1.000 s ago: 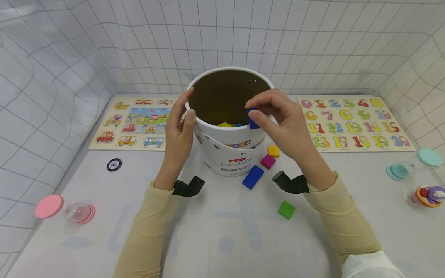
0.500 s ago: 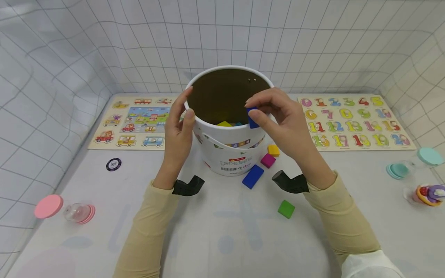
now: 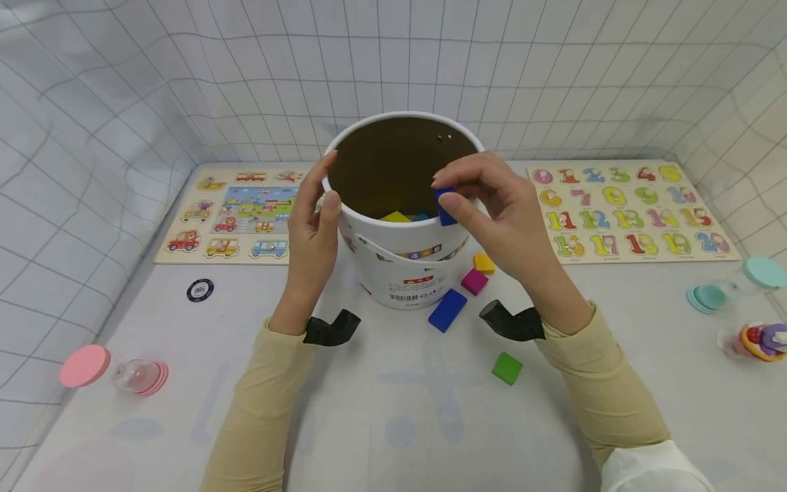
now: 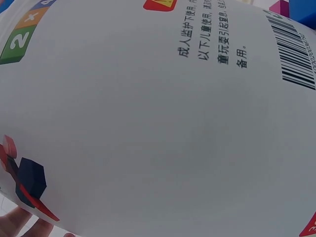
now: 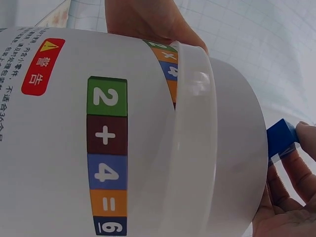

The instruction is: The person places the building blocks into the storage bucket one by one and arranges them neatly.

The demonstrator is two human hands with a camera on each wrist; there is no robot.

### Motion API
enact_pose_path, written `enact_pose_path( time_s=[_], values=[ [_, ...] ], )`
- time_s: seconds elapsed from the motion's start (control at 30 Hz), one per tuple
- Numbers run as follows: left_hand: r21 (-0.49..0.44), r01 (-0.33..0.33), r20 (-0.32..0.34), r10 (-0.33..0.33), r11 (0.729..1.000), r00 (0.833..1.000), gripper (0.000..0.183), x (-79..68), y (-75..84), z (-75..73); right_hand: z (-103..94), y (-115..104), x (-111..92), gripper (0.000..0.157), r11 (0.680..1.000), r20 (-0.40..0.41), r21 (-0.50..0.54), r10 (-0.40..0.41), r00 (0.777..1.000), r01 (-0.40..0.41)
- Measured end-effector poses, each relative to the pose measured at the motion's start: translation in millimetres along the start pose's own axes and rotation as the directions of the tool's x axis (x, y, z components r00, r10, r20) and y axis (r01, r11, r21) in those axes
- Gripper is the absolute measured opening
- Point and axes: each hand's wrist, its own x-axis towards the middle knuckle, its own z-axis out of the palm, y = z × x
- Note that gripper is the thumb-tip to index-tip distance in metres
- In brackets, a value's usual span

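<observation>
A white bucket (image 3: 402, 273) stands upright in the middle of the table, with yellow (image 3: 395, 216) and teal blocks (image 3: 421, 216) visible low inside. My left hand (image 3: 313, 236) holds its left side, fingers and thumb curved along the rim. Between thumb and fingers, my right hand (image 3: 501, 212) pinches a blue block (image 3: 446, 207) at the front right rim. The right wrist view shows this blue block (image 5: 282, 138) against the rim. Beside the bucket's base lie a larger blue block (image 3: 448, 311), a magenta block (image 3: 474, 281) and a yellow-orange block (image 3: 484, 264).
A green block (image 3: 507, 368) lies nearer the front. Puzzle boards with vehicles (image 3: 184, 219) and numbers (image 3: 639, 219) flank the bucket. A round chip (image 3: 199, 290) and pink-lidded toy (image 3: 138, 377) sit left; teal (image 3: 710, 297) and purple toys (image 3: 762, 342) sit right.
The head view has shifted slightly. Both hands keep their places at the bucket, and the blue block stays pinched at the rim.
</observation>
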Motion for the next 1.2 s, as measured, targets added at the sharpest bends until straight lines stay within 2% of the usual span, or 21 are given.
enact_pose_path(
  time_s=[0.27, 0.4, 0.53, 0.6, 0.77, 0.83, 0.93, 1.07, 1.2],
  values=[
    [0.0, -0.015, 0.001, 0.015, 1.0, 1.0, 0.071, 0.6, -0.5, -0.1, 0.3, -1.5, 0.7, 0.017, 1.0, 0.006, -0.007, 0.018, 1.0, -0.018],
    [-0.003, -0.023, 0.003, 0.023, 1.0, 1.0, 0.071, 0.8, 0.4, -0.6, 1.2, -5.0, 2.2, 0.024, 0.993, 0.065, -0.118, 0.028, 0.997, -0.02],
    [-0.002, 0.003, 0.001, -0.003, 1.0, 1.0, 0.074, 0.1, 0.7, -1.1, 3.1, -8.9, 3.2, 0.031, 0.97, 0.109, -0.242, 0.023, 0.994, 0.004],
    [-0.006, 0.018, 0.002, -0.018, 1.0, 1.0, 0.075, 0.1, 0.7, -1.1, 3.6, -12.7, 2.6, 0.03, 0.969, 0.094, -0.246, 0.025, 0.995, -0.002],
    [-0.003, 0.046, 0.005, -0.046, 0.999, 0.999, 0.076, 0.0, 1.3, -1.1, 0.5, -30.4, -2.3, 0.025, 0.985, 0.052, -0.166, 0.065, 0.997, -0.055],
    [0.002, 0.053, 0.004, -0.053, 0.999, 0.999, 0.077, -0.1, 1.2, -1.0, -3.0, -36.4, -6.9, 0.025, 0.989, 0.046, -0.13, 0.077, 0.996, -0.07],
    [0.005, 0.054, 0.004, -0.054, 0.999, 0.999, 0.077, -0.3, 0.9, -0.9, -11.6, -37.5, -18.9, 0.028, 0.986, 0.041, -0.141, 0.093, 0.995, -0.086],
    [0.011, 0.057, 0.003, -0.057, 0.998, 0.998, 0.076, -0.6, 0.7, -0.9, -27.0, -27.1, -43.9, 0.033, 0.962, 0.063, -0.241, 0.146, 0.987, -0.127],
    [0.005, 0.042, 0.002, -0.042, 0.999, 0.999, 0.075, -0.6, 1.0, -1.4, -39.6, -9.0, -70.6, 0.033, 0.925, 0.133, -0.341, 0.224, 0.965, -0.168]
  ],
)
